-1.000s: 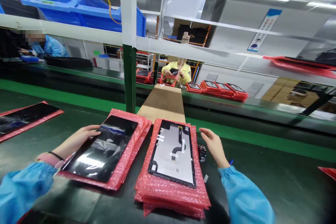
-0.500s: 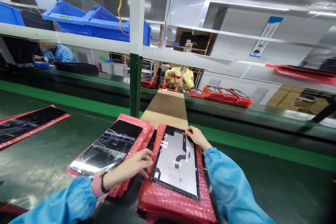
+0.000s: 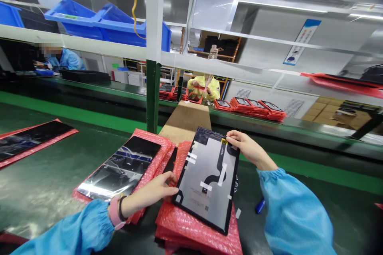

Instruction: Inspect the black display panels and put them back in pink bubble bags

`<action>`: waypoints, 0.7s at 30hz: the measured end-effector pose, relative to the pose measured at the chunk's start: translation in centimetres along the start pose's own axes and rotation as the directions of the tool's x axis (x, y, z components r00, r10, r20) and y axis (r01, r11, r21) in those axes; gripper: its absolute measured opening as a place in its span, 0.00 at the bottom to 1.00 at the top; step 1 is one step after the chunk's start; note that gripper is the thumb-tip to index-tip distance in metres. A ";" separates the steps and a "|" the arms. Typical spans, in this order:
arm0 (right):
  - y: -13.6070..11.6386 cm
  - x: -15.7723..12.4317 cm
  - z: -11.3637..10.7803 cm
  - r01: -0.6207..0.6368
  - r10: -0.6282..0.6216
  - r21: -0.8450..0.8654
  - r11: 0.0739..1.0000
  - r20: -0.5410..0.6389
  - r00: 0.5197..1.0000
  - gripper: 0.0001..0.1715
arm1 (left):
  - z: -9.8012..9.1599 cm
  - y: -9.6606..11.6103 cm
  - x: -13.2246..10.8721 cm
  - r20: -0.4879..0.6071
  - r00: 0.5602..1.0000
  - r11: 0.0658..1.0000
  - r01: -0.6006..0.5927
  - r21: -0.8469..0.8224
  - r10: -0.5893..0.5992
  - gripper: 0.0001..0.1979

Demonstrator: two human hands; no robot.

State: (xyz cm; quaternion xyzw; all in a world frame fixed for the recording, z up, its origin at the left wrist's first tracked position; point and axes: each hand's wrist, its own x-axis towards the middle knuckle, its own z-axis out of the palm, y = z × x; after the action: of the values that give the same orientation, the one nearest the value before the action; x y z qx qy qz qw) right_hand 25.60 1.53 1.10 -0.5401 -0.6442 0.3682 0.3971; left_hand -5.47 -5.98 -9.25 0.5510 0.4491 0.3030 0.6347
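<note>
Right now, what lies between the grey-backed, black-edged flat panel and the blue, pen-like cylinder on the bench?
Head view, from panel to cylinder: the red bubble-wrap edge, a small white strip, then dark green bench surface.

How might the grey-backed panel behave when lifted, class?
The panel seems stiff, looking flat while the left hand and right hand hold only its edges. It may be fragile, being thin, with a dark strip on its back.

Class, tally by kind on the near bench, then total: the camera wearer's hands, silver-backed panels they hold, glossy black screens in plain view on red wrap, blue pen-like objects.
Left hand and right hand: 2
Silver-backed panel, held: 1
Glossy black screens: 2
Blue pen-like object: 1
Total: 6
</note>
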 end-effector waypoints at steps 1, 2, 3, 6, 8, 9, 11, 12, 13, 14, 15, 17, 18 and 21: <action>-0.5 -0.5 -0.1 -0.008 0.008 0.064 0.998 0.004 1.000 0.15 | 0.1 0.1 -0.1 -0.001 1.000 1.000 0.006 -0.003 -0.006 0.15; -1.0 -1.0 -0.3 -0.017 0.017 0.123 0.992 0.002 1.000 0.19 | 0.1 0.2 -0.1 -0.003 1.000 1.000 0.013 -0.009 -0.013 0.15; -1.4 -1.5 -0.5 -0.022 0.024 0.175 0.984 -0.008 1.000 0.22 | 0.2 0.2 -0.1 -0.007 1.000 1.000 0.021 -0.019 -0.021 0.16; -2.5 -3.0 -1.2 -0.010 0.033 0.292 0.956 -0.075 0.997 0.33 | 0.0 -0.1 0.1 -0.022 0.999 0.998 0.033 -0.062 -0.034 0.20; -3.2 -4.2 -1.7 0.024 0.025 0.342 0.939 -0.139 0.990 0.35 | -0.3 -0.1 0.2 -0.059 0.998 0.995 0.018 -0.098 -0.023 0.22; -3.5 -4.8 -2.0 0.049 0.017 0.361 0.931 -0.179 0.984 0.34 | -0.4 0.0 0.3 -0.089 0.996 0.993 0.002 -0.119 -0.012 0.24; -4.3 -5.9 -2.3 0.111 -0.006 0.384 0.917 -0.266 0.964 0.28 | -0.6 0.4 0.2 -0.157 0.987 0.985 -0.045 -0.169 0.019 0.25; -4.6 -6.5 -2.5 0.146 -0.016 0.395 0.907 -0.314 0.949 0.26 | -0.6 0.8 0.1 -0.185 0.982 0.978 -0.072 -0.197 0.035 0.26; -4.9 -6.9 -2.6 0.182 -0.023 0.410 0.894 -0.363 0.931 0.25 | -0.6 1.2 0.0 -0.203 0.978 0.970 -0.098 -0.223 0.052 0.26; -5.1 -7.3 -2.6 0.216 -0.024 0.427 0.878 -0.411 0.911 0.25 | -0.5 1.6 -0.1 -0.211 0.975 0.958 -0.126 -0.259 0.071 0.25; -5.3 -7.6 -2.6 0.246 -0.020 0.445 0.861 -0.454 0.891 0.26 | -0.3 2.1 -0.2 -0.215 0.973 0.939 -0.155 -0.309 0.090 0.24; -5.3 -7.9 -2.5 0.293 -0.003 0.479 0.828 -0.518 0.855 0.28 | 0.1 3.0 -0.4 -0.228 0.966 0.877 -0.210 -0.433 0.119 0.20; -5.2 -8.1 -2.4 0.308 0.005 0.490 0.816 -0.538 0.843 0.29 | 0.3 3.5 -0.5 -0.236 0.963 0.834 -0.235 -0.499 0.130 0.17; -4.7 -8.4 -2.0 0.349 0.011 0.506 0.788 -0.579 0.815 0.28 | 0.8 4.5 -0.8 -0.300 0.937 0.696 -0.337 -0.634 0.181 0.10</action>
State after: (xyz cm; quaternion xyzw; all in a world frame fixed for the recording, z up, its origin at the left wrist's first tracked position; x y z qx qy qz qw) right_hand 26.33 -7.34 5.22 -0.4085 -0.4014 0.3386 0.7466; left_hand -4.55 -6.06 -4.69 0.3044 0.2912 0.5895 0.6892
